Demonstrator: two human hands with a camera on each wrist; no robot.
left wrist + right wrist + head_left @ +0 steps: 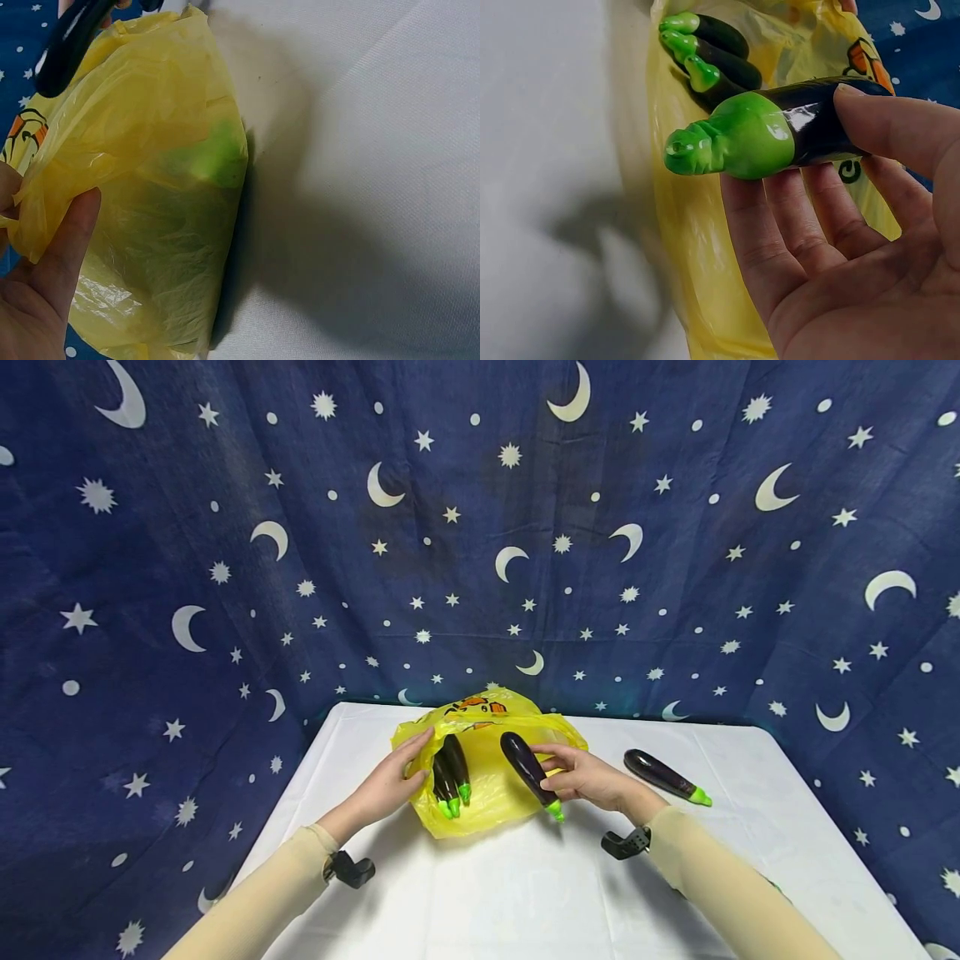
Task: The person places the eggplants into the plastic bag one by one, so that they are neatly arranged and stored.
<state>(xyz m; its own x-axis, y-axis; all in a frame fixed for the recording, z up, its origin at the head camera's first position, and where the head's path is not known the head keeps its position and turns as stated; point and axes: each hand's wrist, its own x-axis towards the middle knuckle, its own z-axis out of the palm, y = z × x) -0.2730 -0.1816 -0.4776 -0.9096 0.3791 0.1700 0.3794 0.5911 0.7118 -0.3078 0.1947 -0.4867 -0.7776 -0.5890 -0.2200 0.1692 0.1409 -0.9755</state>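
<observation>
My right hand [591, 775] holds a dark purple eggplant [522, 762] at the mouth of a yellow plastic bag [491, 785]. The thumb presses from one side and the fingers support the other, with the green stem end towards me. In the left wrist view, my left hand [45, 289] pinches the bag's edge between thumb and fingers at its left side. Inside the bag lie three eggplants [727, 69] side by side, their green stems facing the opening. Another eggplant [660, 772] rests on the table, right of my right hand.
A white-covered table [510, 902] carries the bag and the loose eggplant. Behind it hangs a dark blue curtain [465, 568] with moons and stars. Each wrist wears a black camera mount, such as the right mount [625, 843].
</observation>
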